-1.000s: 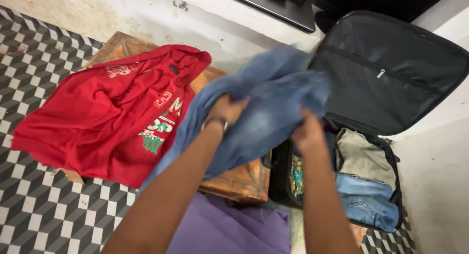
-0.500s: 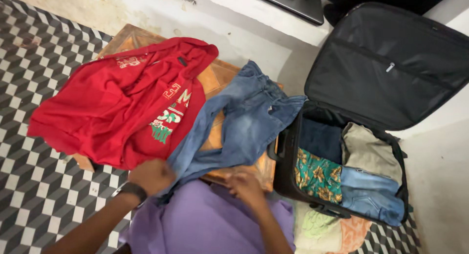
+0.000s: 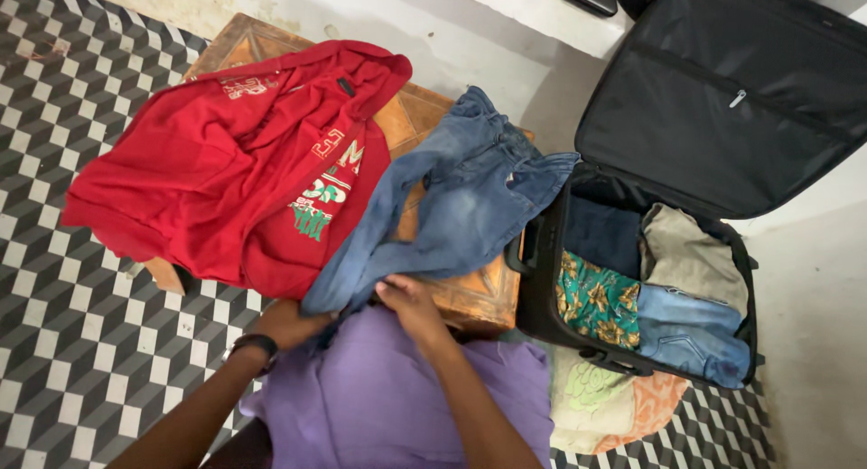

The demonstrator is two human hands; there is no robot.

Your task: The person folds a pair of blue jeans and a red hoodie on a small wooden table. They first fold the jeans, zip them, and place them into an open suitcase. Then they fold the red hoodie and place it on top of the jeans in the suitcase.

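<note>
Both hands have drawn together at the lower end of the blue jeans (image 3: 452,207) since half a second ago, when they sat apart at either side of the hem; the jeans themselves have barely shifted on the wooden stool (image 3: 470,297). The left hand (image 3: 289,323), a watch on its wrist, is closed on the leg ends at the stool's near edge, just below the red shirt (image 3: 235,162) that covers the stool's left half. The right hand (image 3: 408,299) pinches the denim beside it, fingers curled over the fabric. The jeans lie draped across the stool's right half, touching the red shirt along one side and hanging just short of the open black suitcase (image 3: 722,99) to the stool's right. Their long axis runs diagonally, waistband pointing up and away toward the wall behind the stool, leg ends pointing down toward the person's purple-clad lap (image 3: 388,406). The legs are twisted, not flat. Handling this well would likely mean keeping both leg ends matched in the two hands, pulling gently along that diagonal to take out the twist, and keeping the cloth clear of the red shirt. Folded clothes fill the suitcase's lower half, well right of the stool.
</note>
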